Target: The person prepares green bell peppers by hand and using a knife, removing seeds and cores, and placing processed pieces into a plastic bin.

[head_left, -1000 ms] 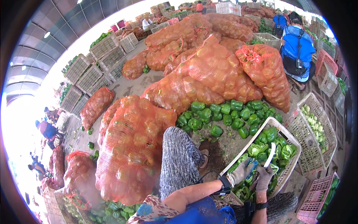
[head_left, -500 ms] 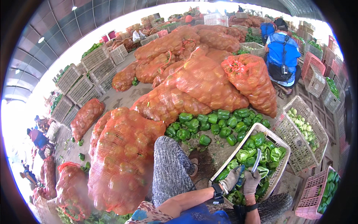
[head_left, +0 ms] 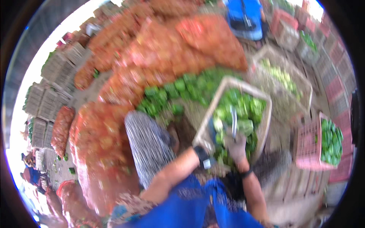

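1. The right hand, in a greyish work glove, reaches over the near part of a pale plastic crate. Its grip is closed around a knife, whose light blade points up and away from the person.
2. The left hand, also gloved, is at the crate's left side, to the left of the right hand. Motion blur hides its fingers, so I cannot tell whether its grip is wide, narrow or holding something.
3. The green peppers lie inside the crate, around and beyond the knife; some areas look paler, but the blur hides their detail.
4. The crate stands tilted in view, just in front of the person, between the two knees.
5. Beyond its left side, a pile of loose peppers lies on the floor, beside large orange mesh sacks.
6. Another full mesh sack stands just left of the person's patterned trouser leg.
7. To the right are a second pale crate with light-green pieces in it and a pink crate holding green produce.
8. Farther off, at the top, a person in blue is partly visible.
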Action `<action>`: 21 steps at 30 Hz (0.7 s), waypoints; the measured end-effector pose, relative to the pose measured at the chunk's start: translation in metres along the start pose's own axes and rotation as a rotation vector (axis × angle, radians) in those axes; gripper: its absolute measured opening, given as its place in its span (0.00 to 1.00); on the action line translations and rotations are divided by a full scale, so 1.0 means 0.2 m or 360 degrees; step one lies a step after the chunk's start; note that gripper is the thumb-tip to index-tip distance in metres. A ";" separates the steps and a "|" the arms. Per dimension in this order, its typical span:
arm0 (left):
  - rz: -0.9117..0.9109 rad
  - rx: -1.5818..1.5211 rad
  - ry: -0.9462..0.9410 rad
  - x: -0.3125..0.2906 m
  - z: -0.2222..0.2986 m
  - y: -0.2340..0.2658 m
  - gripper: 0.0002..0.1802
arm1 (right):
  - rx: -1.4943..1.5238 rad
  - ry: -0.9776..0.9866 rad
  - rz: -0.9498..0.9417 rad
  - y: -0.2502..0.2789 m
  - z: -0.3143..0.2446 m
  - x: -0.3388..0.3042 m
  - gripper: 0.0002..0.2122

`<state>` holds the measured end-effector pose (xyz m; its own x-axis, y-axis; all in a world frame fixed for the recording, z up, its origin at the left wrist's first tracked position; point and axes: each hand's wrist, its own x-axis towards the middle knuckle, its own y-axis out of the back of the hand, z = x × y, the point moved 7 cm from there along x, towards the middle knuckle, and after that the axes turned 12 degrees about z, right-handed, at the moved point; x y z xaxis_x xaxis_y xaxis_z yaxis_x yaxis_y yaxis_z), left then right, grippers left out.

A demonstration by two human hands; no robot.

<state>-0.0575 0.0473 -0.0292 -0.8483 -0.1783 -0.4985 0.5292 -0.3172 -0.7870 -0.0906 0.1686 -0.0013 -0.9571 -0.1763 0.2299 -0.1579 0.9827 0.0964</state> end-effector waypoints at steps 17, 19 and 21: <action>-0.0294 0.0044 0.0001 0.19 -0.15 -0.12 0.24 | -0.0182 -0.0453 0.0050 -0.01 0.05 0.08 0.13; -0.0287 0.0098 -0.0019 0.18 -0.14 -0.12 0.22 | -0.0121 -0.0489 0.0100 0.01 0.09 0.08 0.10; -0.0277 0.0150 -0.0056 0.18 -0.11 -0.11 0.21 | -0.0073 -0.0547 0.0137 0.01 0.10 0.08 0.08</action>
<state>-0.0984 0.0684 -0.0384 -0.9278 -0.1451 -0.3436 0.3719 -0.4318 -0.8218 -0.1115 0.1677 -0.0161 -0.9935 -0.0560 -0.0994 -0.0693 0.9883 0.1357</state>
